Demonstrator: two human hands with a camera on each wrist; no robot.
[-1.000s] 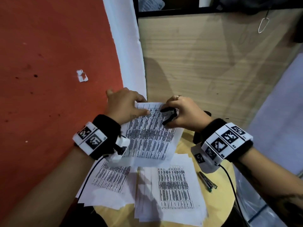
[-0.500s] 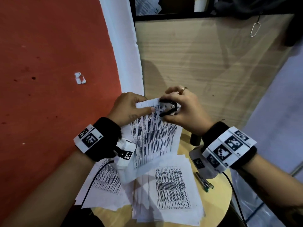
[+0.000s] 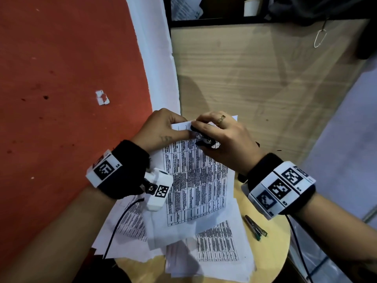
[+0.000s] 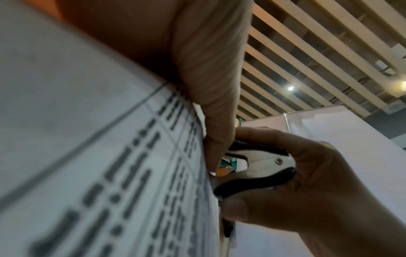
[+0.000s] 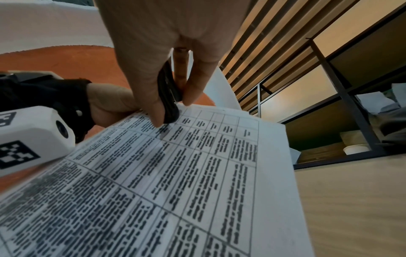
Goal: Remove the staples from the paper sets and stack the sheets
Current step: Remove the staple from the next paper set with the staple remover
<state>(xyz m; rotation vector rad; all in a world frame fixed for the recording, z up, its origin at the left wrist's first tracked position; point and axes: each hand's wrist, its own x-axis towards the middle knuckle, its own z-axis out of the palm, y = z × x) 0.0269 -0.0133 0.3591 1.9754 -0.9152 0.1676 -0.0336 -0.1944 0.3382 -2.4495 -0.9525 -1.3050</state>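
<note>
1. While the left hand (image 3: 163,129) pinches the far corner of the stapled paper set (image 3: 195,180), thumb on the printed face and fingers curled behind, the set is lifted and tilted above the round wooden table (image 3: 271,252).
2. Right hand (image 3: 222,139) grips a black staple remover (image 3: 205,139), fingers and thumb curled round it; in the left wrist view its metal jaws sit at the sheet's top edge, touching the paper beside the left thumb (image 4: 217,121).
3. Whether a staple is caught in the jaws: cannot tell.
4. Loose printed sheets (image 3: 216,248) lie overlapped on the table beneath the lifted set.
5. Dark pen-like tool (image 3: 256,227) lies on the table, right of the sheets.
</note>
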